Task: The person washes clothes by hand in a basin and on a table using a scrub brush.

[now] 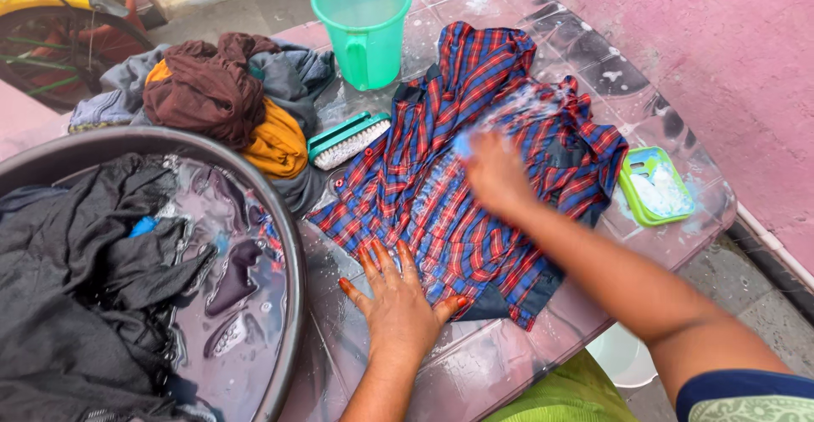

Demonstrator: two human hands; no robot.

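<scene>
Left hand point(397, 303) flat, pinning plaid shirt point(441, 193); right hand point(496, 172) blurred, on shirt.

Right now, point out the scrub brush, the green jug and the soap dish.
scrub brush point(348, 139), head view, on its teal back.
green jug point(373, 44), head view, on its side wall.
soap dish point(632, 189), head view, on its green left rim.

Soft, even daylight, faint shadows; right hand point(494, 172) motion-blurred; wet slab point(475, 363) glares mildly.

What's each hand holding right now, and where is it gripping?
The left hand holds nothing; it presses flat on the red-and-blue plaid cotton shirt's lower edge. The blurred right hand closes over a small blue object, mostly hidden.
</scene>
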